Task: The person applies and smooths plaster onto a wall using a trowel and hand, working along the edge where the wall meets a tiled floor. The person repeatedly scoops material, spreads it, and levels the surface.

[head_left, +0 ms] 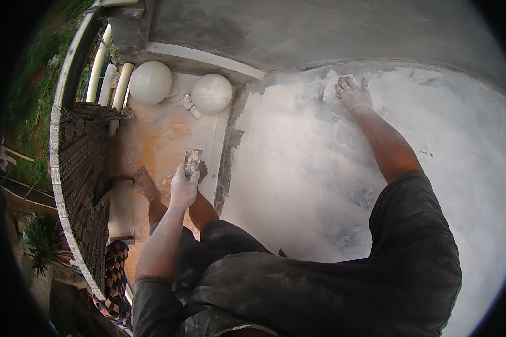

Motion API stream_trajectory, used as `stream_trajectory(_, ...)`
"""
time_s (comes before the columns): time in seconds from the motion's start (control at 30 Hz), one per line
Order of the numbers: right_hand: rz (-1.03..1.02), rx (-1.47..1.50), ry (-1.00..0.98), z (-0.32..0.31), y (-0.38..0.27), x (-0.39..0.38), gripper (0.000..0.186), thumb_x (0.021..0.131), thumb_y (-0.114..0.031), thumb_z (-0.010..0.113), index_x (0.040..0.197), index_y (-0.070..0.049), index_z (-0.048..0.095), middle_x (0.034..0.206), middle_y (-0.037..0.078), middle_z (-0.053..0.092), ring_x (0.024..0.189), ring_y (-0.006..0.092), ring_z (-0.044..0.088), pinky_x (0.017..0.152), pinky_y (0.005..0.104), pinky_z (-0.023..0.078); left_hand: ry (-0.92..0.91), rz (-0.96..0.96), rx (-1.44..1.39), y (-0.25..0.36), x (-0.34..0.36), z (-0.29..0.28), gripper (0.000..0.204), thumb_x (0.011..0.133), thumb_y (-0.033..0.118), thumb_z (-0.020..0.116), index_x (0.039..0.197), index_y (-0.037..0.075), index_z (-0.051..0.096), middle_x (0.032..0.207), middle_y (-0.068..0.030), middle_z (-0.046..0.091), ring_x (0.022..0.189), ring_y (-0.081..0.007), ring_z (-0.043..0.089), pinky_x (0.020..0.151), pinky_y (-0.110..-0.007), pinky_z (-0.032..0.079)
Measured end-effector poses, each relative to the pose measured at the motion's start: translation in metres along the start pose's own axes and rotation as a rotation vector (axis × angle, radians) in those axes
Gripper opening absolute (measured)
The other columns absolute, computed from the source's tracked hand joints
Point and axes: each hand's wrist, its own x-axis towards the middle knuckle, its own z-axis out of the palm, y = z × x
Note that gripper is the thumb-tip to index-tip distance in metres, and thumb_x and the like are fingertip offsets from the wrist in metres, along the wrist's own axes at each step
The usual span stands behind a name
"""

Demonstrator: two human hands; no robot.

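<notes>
My left hand (184, 187), dusted white, is closed around a small flat scraper (193, 160) whose rectangular face is caked with grey and white putty. It is held in front of my legs, above the floor. My right arm reaches out to the white-coated wall (287, 157). There my right hand (355, 96), also powdery, presses close to the surface near the wall's far edge, fingers bent and thumb apart. A pale edge shows at its fingertips, but what it grips is too blended with the coating to name. Grey patches show through the white around it.
Two round whitish containers (150, 83) stand at the far end of the stained floor (157, 132), a putty-smeared tool (190, 106) between them. Pale pipes (122, 87) lean beside a railing (56, 140) on the left, with dark patterned cloth (84, 151) over it. Greenery lies beyond.
</notes>
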Motion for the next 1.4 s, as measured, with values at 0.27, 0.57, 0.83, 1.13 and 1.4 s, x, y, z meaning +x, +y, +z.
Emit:
stream_trajectory(0.27,-0.463,0.151,-0.223,0.022,-0.038,-0.044,0.043,0.11,-0.029,0.04,0.148,-0.016,0.054,0.166,-0.003,0.041,0.157,0.0107,0.027,0.131,0.0534,0.017,0.034,-0.047,0.062,0.001,0.005,-0.004,0.039,0.096,0.025,0.07,0.123,-0.003,0.061,0.107,-0.0251,0.072,0.102,-0.0405,0.07,0.09,-0.047,0.053)
stream_trajectory(0.57,-0.516,0.328,-0.366,0.048,-0.088,-0.085,0.048,0.109,-0.027,0.04,0.155,-0.019,0.049,0.168,-0.003,0.04,0.157,0.0153,0.029,0.13,0.0602,0.013,0.034,-0.055,0.101,-0.003,0.0,-0.008,0.041,0.096,0.027,0.07,0.123,-0.002,0.061,0.107,-0.0261,0.072,0.103,-0.0427,0.07,0.09,-0.049,0.053)
stream_trajectory(0.83,-0.045,0.035,-0.13,-0.001,-0.04,-0.049,0.049,0.112,-0.03,0.036,0.16,-0.023,0.042,0.172,-0.007,0.031,0.159,0.0112,0.022,0.13,0.0613,0.009,0.037,0.049,0.108,0.003,-0.001,0.005,0.046,0.096,0.027,0.07,0.13,-0.002,0.06,0.113,-0.0276,0.072,0.109,-0.0443,0.069,0.094,-0.049,0.052)
stream_trajectory(1.13,0.113,0.117,0.019,-0.005,0.017,-0.03,0.049,0.11,-0.032,0.042,0.158,-0.026,0.045,0.172,-0.009,0.032,0.16,0.0103,0.021,0.13,0.0638,0.01,-0.102,0.021,0.067,0.019,0.003,0.022,0.048,0.097,0.026,0.07,0.133,-0.004,0.059,0.114,-0.0256,0.073,0.109,-0.0386,0.071,0.094,-0.045,0.054)
stream_trajectory(1.4,-0.558,0.14,-0.366,0.032,-0.087,-0.14,0.048,0.112,-0.034,0.035,0.158,-0.028,0.046,0.173,-0.012,0.029,0.16,0.0093,0.022,0.129,0.0645,0.008,-0.099,0.027,0.149,0.016,-0.008,0.025,0.052,0.097,0.025,0.071,0.136,-0.006,0.056,0.119,-0.0284,0.071,0.114,-0.0415,0.069,0.097,-0.047,0.052)
